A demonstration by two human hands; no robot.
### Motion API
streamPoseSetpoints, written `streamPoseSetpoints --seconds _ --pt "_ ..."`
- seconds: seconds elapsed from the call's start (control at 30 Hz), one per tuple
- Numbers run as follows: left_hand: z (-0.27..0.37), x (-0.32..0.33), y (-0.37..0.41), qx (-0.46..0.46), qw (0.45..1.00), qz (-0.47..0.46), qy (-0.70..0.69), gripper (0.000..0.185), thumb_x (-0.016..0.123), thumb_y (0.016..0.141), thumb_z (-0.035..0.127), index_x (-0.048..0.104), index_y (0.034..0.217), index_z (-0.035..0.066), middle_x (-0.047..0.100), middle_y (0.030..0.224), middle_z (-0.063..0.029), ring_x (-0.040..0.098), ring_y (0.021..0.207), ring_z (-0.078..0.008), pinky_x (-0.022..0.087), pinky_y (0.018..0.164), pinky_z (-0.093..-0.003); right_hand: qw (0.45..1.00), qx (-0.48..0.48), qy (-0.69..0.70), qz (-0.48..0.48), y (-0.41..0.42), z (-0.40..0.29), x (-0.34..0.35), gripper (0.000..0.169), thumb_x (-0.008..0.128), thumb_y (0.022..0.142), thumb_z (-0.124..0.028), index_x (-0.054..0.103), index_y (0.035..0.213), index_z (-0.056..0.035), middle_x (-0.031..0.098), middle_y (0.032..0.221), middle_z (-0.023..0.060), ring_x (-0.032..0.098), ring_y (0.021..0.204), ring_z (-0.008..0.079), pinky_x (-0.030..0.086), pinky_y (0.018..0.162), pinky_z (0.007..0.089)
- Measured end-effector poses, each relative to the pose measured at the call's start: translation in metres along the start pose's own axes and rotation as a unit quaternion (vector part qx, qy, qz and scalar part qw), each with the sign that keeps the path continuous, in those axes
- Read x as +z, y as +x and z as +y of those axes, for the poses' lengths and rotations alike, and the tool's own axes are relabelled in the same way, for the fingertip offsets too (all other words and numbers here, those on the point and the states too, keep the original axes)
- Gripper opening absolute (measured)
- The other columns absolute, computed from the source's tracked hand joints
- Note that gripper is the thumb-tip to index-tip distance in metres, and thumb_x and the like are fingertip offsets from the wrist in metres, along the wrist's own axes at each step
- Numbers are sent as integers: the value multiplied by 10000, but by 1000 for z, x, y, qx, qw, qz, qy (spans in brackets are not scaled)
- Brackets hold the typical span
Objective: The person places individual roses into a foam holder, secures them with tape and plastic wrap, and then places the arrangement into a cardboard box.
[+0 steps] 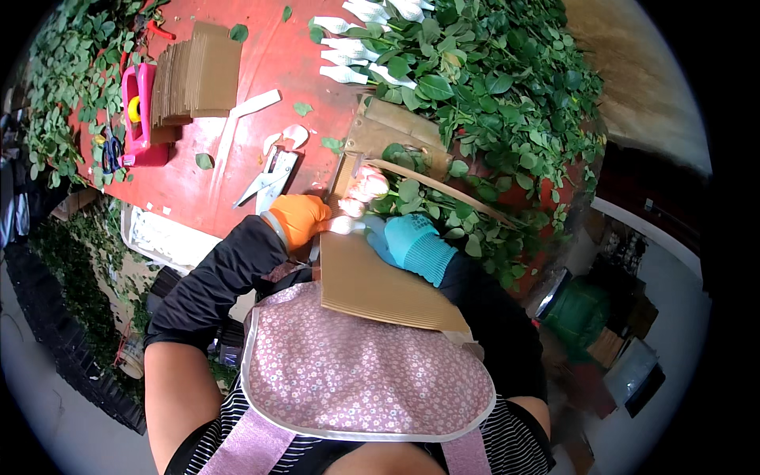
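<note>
Pale pink roses [369, 185] lie on a sheet of corrugated cardboard [380, 285] that reaches from the red table over my lap. My left hand [300, 221], in an orange glove, touches the head of the lowest rose [341, 224] from the left. My right hand [409, 240], in a turquoise knit-cuffed glove, is closed around that rose's stem just below the head. Leafy stems [463, 214] extend to the right under a raised cardboard strip [439, 187]. A metal stapler [278, 172] lies on the table beyond my left hand.
White-netted flower heads [344, 74] with leafy stems pile up at the back right. A stack of cardboard pieces [214, 71], a pink tape dispenser [139, 119] and dark-handled scissors [111, 151] are at the left. A white tray [127, 228] stands below the table's left edge.
</note>
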State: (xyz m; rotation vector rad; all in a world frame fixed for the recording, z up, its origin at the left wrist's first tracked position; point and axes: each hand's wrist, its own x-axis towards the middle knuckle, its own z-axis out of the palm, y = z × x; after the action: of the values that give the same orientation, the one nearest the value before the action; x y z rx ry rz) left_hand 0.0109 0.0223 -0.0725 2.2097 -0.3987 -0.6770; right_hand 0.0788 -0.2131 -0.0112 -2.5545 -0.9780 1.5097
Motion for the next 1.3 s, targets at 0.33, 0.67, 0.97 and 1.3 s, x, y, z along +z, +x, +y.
streamPoseSetpoints --seconds 0.33,0.67,0.97,1.3 --pt "4 9 15 51 986 47 155 93 593 869 179 626 875 92 620 868 -107 632 831 -336 505 673 -429 995 -38 88 -7 19 19 18 363 491 944 -418 679 1028 -119 693 985 153 662 925 366 510 839 475" --pt "-6 -16 -14 26 984 159 76 58 648 793 96 627 846 102 605 828 -99 622 782 -347 499 636 -422 999 -22 21 -31 12 2 1 356 452 957 -347 653 1047 -69 682 1013 203 656 952 383 502 846 501" --pt "-49 -62 -147 -131 981 137 -32 86 655 844 128 638 826 45 616 753 -151 607 727 -346 469 658 -421 996 -15 -52 -70 20 7 0 325 457 942 -302 658 1065 -78 679 1036 217 656 973 393 501 837 511" --pt "-185 61 -306 -415 893 174 2 142 705 796 149 654 764 21 628 632 -135 612 591 -259 476 590 -384 991 -15 -117 -61 26 6 11 337 454 934 -302 644 1094 -75 682 995 202 672 910 373 528 775 485"
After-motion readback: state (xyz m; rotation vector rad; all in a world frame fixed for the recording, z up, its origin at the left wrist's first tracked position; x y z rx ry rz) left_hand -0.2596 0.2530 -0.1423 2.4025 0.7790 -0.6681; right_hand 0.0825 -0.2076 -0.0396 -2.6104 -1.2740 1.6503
